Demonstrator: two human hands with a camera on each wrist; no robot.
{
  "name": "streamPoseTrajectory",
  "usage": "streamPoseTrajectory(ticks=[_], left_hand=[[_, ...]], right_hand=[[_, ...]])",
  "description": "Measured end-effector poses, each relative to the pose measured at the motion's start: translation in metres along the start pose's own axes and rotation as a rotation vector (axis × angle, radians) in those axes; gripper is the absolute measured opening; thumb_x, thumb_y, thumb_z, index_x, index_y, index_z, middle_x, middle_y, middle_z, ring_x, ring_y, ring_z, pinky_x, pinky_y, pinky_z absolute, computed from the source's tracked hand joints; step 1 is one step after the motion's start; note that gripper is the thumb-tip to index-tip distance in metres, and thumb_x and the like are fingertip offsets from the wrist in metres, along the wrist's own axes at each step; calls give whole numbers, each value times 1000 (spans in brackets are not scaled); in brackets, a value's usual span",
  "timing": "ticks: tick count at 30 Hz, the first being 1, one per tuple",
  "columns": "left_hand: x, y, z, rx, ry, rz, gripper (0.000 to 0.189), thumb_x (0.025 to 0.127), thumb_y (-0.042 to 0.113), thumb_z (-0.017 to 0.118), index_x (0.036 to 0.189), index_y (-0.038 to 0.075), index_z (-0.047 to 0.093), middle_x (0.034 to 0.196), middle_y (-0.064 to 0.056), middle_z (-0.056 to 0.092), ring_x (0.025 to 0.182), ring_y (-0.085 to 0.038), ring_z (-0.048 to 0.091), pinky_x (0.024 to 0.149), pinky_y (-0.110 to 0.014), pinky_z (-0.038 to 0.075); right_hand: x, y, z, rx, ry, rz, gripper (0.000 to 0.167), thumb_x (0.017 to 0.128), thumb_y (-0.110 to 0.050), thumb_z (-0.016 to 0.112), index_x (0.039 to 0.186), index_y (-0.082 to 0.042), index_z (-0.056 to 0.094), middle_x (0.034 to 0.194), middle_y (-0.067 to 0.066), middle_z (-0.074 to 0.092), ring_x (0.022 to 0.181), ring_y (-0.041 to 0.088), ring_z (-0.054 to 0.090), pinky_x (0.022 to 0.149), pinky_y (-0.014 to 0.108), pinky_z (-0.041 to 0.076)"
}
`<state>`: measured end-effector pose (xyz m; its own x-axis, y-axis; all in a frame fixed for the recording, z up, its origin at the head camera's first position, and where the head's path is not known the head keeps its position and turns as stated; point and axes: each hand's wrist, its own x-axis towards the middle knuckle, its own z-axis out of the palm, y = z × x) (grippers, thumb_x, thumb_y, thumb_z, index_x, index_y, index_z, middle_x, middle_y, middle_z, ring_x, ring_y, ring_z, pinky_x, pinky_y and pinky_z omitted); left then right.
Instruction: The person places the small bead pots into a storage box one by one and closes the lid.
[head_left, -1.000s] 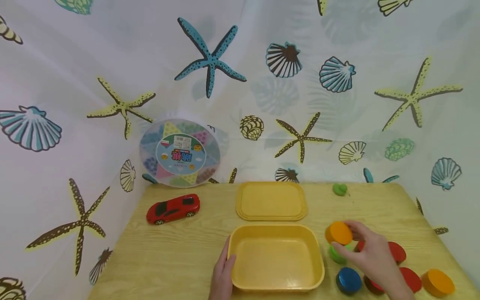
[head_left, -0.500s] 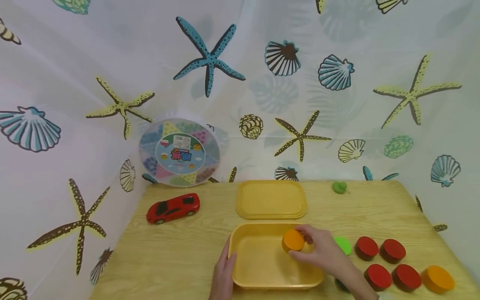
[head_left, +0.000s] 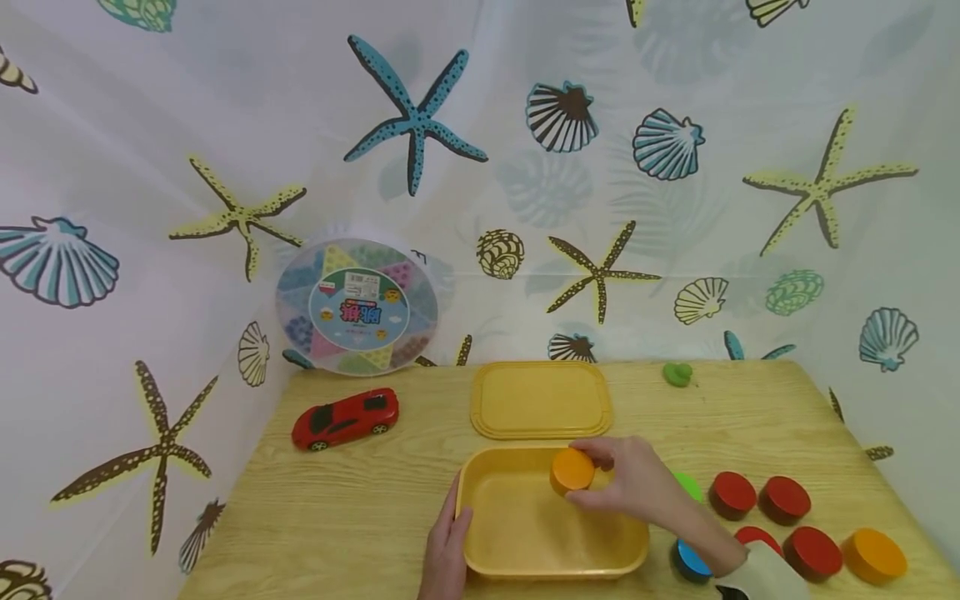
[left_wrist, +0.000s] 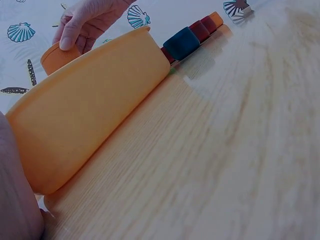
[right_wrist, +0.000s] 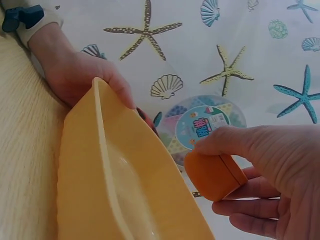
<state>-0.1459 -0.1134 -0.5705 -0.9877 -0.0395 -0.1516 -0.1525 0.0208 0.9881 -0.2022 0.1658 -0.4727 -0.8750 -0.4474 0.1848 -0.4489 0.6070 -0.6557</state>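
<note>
My left hand (head_left: 447,546) grips the left wall of a yellow plastic box (head_left: 555,572), thumb over the rim and fingers outside. The box stands on the table, and its inside looks bare. Over the back right part of the box, my right hand (head_left: 630,481) pinches an orange cylinder (head_left: 572,472) between thumb and fingers. A thin seam runs round the cylinder (right_wrist: 215,175) in the right wrist view. From the left wrist view, the cylinder (left_wrist: 56,59) shows above the rim, its lower part hidden by the box wall.
Right of the box stand several red cylinders (head_left: 732,496), another orange one (head_left: 874,555), a blue one (head_left: 691,562) and a green one (head_left: 689,485), partly behind the forearm. Farther back lie a yellow lid (head_left: 542,400), a red toy car (head_left: 346,419) and a small green object (head_left: 677,374).
My right hand has carried the orange cylinder leftward from above the green cylinder to over the box, lately shifting slightly farther left and back. The left hand has stayed on the box.
</note>
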Motion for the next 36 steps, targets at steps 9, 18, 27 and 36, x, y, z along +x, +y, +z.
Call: streamPoseTrajectory(ticks=[9,18,27,36], left_hand=[[-3,0,-5,25,23,14,66,112,42,42,167,12,22,172,-12,22,158,-33,21,126,-54,23],[0,1,2,14,25,-1,64,112,39,44,168,15,23,173,-10,21,158,-31,19,127,-56,21],[-1,1,3,16,27,5,68,112,43,44,169,20,17,175,-3,14,160,-28,12,128,-53,18],[-2,0,4,58,-1,15,64,114,39,39,170,25,12,176,0,11,160,-25,13,127,-51,16]], right_hand=[[23,-16,10,94,-66,-31,60,79,-41,92,123,-5,74,105,-2,77,88,7,69,80,27,61],[35,-15,33,83,-174,-55,57,79,-34,93,123,-4,73,107,1,76,83,10,69,74,24,60],[45,-26,50,-54,-291,-70,53,79,-28,89,122,-2,71,99,-3,71,79,5,58,70,19,52],[49,-27,70,-125,-281,-77,54,81,-30,88,124,-3,70,92,-6,68,70,2,52,62,17,47]])
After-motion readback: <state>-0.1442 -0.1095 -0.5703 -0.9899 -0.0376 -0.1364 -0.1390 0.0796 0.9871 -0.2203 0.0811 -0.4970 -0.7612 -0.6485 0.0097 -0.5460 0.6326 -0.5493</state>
